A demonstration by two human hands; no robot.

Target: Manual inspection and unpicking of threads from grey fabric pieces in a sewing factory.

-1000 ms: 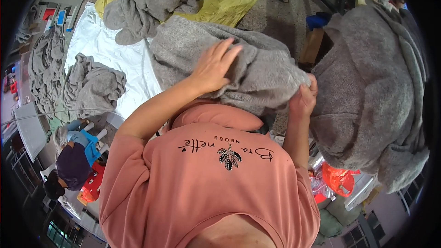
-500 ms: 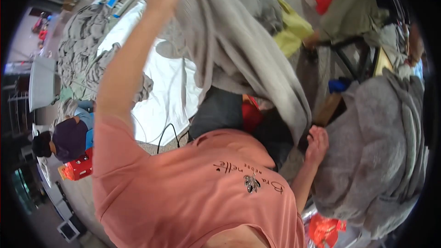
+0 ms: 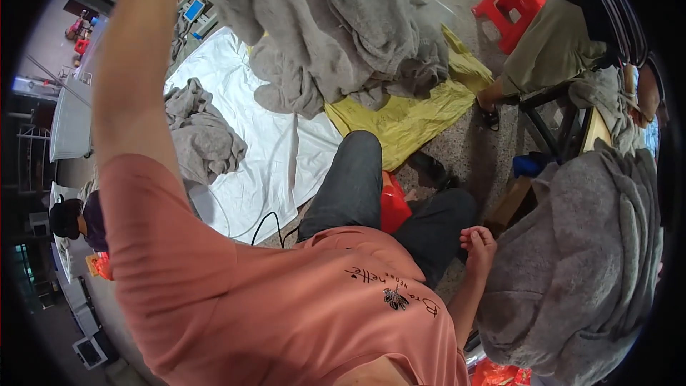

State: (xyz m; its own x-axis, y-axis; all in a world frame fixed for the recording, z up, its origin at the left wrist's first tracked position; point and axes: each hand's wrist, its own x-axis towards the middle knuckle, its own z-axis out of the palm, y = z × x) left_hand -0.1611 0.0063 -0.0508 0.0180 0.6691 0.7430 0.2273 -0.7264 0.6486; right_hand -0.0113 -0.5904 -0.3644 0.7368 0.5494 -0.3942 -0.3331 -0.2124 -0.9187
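Observation:
My left arm [image 3: 136, 57] stretches up past the top edge, and its hand is out of view. Near that arm a long piece of grey plush fabric [image 3: 239, 0] hangs down from the top edge onto a pile of the same fabric [image 3: 364, 14]. My right hand [image 3: 480, 243] is held above my right thigh, its fingers curled in and nothing visible in them. Close beside it on the right rises a big heap of folded grey plush fabric [image 3: 572, 236]; the hand appears apart from it.
A white sheet [image 3: 264, 143] and a yellow sheet [image 3: 407, 118] lie on the floor under the fabric. A smaller grey bundle [image 3: 204, 136] rests on the white one. A red stool [image 3: 511, 11] stands at the far right, near a seated person's leg [image 3: 547, 50]. Another person [image 3: 71, 221] is at left.
My left arm has swung further up and left, its hand leaving view. The grey fabric that stretched to my right hand now lies on the far pile. My right hand has dropped slightly.

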